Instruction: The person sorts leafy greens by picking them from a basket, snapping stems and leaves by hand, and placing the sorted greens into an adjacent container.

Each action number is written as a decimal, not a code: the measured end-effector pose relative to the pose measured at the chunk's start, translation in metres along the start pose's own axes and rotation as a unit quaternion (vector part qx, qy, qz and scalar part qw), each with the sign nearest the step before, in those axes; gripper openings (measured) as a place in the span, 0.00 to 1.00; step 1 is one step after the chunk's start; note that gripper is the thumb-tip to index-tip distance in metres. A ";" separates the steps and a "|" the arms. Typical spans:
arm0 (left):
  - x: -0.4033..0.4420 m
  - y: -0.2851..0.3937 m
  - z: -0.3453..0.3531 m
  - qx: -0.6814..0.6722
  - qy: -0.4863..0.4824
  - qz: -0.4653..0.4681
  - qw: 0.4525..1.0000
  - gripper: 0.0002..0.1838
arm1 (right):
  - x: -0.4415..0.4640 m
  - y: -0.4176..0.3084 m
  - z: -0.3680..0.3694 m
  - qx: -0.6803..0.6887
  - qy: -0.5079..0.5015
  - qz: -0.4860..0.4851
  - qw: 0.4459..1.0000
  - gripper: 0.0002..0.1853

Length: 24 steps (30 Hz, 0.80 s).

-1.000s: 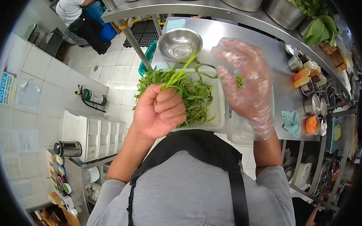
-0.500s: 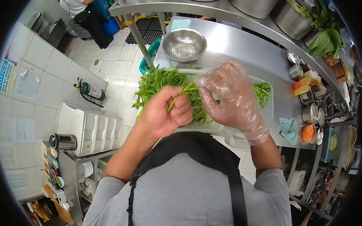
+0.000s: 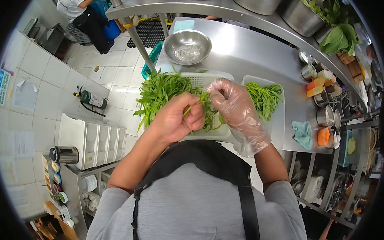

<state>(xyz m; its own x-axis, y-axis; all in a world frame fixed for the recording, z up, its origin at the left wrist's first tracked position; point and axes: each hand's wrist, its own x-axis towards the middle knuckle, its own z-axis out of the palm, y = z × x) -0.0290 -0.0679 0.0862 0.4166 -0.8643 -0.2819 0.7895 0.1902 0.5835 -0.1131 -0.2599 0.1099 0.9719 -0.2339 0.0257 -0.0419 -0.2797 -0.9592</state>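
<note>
Over the basket [image 3: 198,81], the bare left hand [image 3: 181,115] curls its fingers around green stems [image 3: 204,97]; the gloved right hand [image 3: 235,100] pinches their end between its fingers. The tray [image 3: 277,125] right of the basket holds greens [image 3: 262,97], seemingly dealt with; plenty more leaves [image 3: 165,87] inside the basket look unworked. Left of the basket, a sign [image 3: 2,87] reads "NOTICE".
</note>
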 end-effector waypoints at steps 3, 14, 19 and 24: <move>-0.001 -0.005 0.000 0.069 -0.011 0.007 0.998 0.22 | -0.001 0.010 -0.007 -0.001 0.015 -0.011 1.000 0.08; -0.035 0.014 -0.046 0.157 -0.042 0.120 0.979 0.24 | -0.002 0.064 -0.081 0.653 -0.007 0.001 0.758 0.12; -0.010 -0.020 -0.046 0.283 0.001 0.056 0.958 0.22 | -0.021 0.063 -0.125 0.560 0.077 -0.050 0.823 0.17; 0.021 -0.059 -0.056 0.359 0.002 -0.002 0.933 0.19 | -0.033 0.044 -0.183 0.480 0.147 -0.094 0.860 0.21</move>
<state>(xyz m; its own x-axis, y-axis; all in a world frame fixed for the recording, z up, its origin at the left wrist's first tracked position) -0.0411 -0.0709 0.0031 0.4168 -0.8625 -0.2872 0.2866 -0.1751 0.9419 -0.1895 -0.4352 0.1182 0.8347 -0.5328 0.1396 0.4563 0.5270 -0.7170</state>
